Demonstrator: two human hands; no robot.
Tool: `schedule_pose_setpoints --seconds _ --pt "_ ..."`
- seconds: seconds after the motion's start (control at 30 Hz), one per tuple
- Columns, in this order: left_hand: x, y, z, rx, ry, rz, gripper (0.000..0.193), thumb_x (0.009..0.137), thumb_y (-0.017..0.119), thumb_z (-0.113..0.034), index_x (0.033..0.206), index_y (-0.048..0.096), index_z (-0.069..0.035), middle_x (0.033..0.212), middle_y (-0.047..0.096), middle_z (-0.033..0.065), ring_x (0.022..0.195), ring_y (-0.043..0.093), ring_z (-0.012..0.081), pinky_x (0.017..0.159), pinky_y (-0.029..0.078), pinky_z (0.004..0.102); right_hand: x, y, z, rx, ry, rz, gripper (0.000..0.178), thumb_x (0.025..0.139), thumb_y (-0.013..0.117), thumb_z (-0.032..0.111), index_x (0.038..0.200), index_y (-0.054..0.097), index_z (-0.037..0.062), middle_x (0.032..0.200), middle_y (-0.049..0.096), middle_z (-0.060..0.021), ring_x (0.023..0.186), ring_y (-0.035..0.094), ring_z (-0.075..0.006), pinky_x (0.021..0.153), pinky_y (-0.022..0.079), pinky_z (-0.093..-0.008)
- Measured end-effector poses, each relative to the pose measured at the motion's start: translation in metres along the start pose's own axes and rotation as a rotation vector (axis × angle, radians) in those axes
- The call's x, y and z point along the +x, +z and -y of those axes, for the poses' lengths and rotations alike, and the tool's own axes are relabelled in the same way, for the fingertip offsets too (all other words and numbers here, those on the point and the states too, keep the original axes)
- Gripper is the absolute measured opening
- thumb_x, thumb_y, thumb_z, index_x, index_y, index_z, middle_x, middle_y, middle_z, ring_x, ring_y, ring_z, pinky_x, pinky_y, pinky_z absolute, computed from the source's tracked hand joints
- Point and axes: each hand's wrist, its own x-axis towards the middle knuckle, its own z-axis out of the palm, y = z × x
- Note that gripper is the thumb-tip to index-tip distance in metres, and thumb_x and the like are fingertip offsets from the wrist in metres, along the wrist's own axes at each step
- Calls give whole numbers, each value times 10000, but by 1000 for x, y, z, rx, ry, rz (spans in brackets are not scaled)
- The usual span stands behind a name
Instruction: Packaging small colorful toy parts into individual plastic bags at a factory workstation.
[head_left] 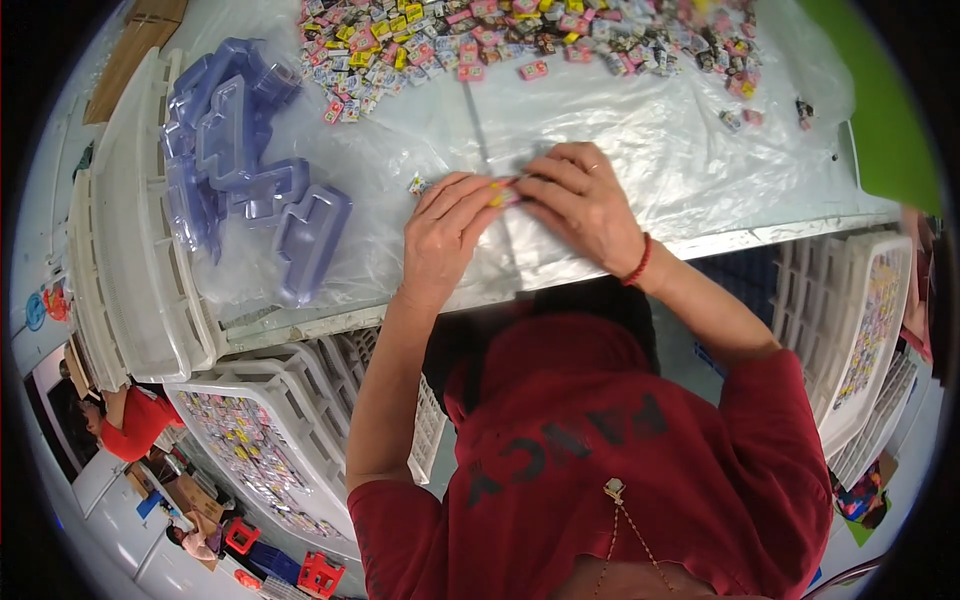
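Observation:
My left hand and my right hand meet over the table near its front edge. Between their fingertips is a short row of small printed blocks, yellow and pink. The left fingers are closed on one end of it, the right fingers pinch the other; how many blocks there are is hidden. A loose small block lies just beyond the left knuckles. Farther off, a wide pile of similar small blocks in pink, yellow, white and black spreads across the plastic sheet.
Purple clear plastic trays are heaped at the left. White crates stand beyond them; more crates filled with small blocks stand below the table on both sides. A green panel borders the right. A person in red is at far left.

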Motion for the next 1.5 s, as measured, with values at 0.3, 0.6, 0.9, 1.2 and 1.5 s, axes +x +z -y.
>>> schedule_pose_setpoints --seconds 0.3,0.6,0.9,1.2,1.5 --pt "-10 8 3 16 27 -56 181 728 729 -56 901 682 -35 1041 666 49 1019 608 239 853 497 355 0 6 -1 -36 -103 116 231 725 716 117 953 688 92 1068 645 -1 1028 546 -229 961 385 -450" --pt "-20 0 -12 179 83 114 409 721 742 -121 1089 618 8 1251 554 111 1180 497 348 950 427 433 -3 4 -9 65 -124 125 277 742 723 107 1012 674 67 1071 652 -28 1016 566 -235 943 414 -431" --pt "-23 -7 -21 213 -46 332 731 739 728 -332 1312 443 21 1426 364 163 1315 313 407 1057 287 488 -5 1 -3 -68 -149 229 422 812 659 209 1214 578 111 1190 552 -28 1101 498 -233 995 344 -466" --pt "-26 -8 -23 222 -86 328 843 745 707 -406 1348 365 73 1455 304 226 1344 270 423 1077 241 505 -16 -9 -6 -72 -181 411 645 829 603 415 1353 450 71 1401 434 -96 1320 381 -272 1103 214 -534" --pt "-27 -8 -21 241 -55 333 856 730 715 -421 1351 371 57 1480 272 206 1358 244 417 1078 237 516 -16 -22 -10 -4 -120 393 748 863 554 463 1434 312 44 1465 354 -134 1371 317 -290 1120 167 -531"
